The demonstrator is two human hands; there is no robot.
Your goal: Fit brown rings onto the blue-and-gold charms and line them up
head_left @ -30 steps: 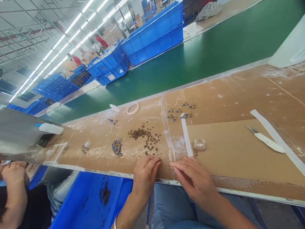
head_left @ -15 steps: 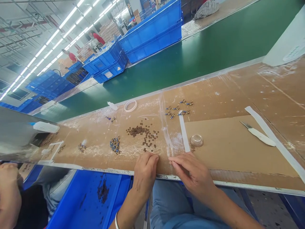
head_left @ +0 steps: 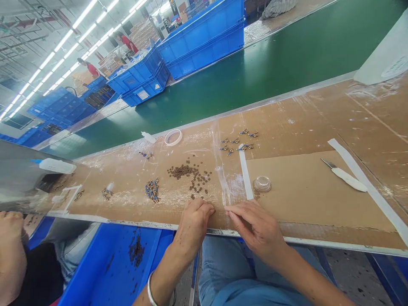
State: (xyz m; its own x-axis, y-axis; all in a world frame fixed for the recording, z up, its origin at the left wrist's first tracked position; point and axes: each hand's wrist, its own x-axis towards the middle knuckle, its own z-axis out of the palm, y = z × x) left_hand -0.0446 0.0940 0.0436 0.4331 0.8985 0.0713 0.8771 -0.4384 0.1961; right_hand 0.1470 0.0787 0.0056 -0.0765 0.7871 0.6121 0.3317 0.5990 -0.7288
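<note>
Near the front edge of the cardboard-covered bench, my left hand (head_left: 195,223) is curled with its fingertips pressed together. A small gap separates it from my right hand (head_left: 256,221), whose thumb and forefinger are pinched. Whatever either pinch holds is too small or hidden to make out. Just beyond my left hand lies a scattered pile of small brown round pieces (head_left: 181,171). Left of that is a heap of small blue-and-gold parts (head_left: 152,190). Several similar blue-and-gold pieces (head_left: 235,140) lie farther back. A small clear round dish (head_left: 262,184) sits beyond my right hand.
A white-handled knife (head_left: 349,178) lies at right on a cardboard sheet (head_left: 302,187). A tape roll (head_left: 173,137) and white bottles (head_left: 59,166) are at left. Behind runs a green conveyor belt (head_left: 207,97) with blue crates (head_left: 204,46) beyond. Another person's arm (head_left: 12,250) is at far left.
My left hand has turned slightly and its fingertips are a little nearer my right hand. The right hand keeps its pinch. The whole view has shifted slightly.
</note>
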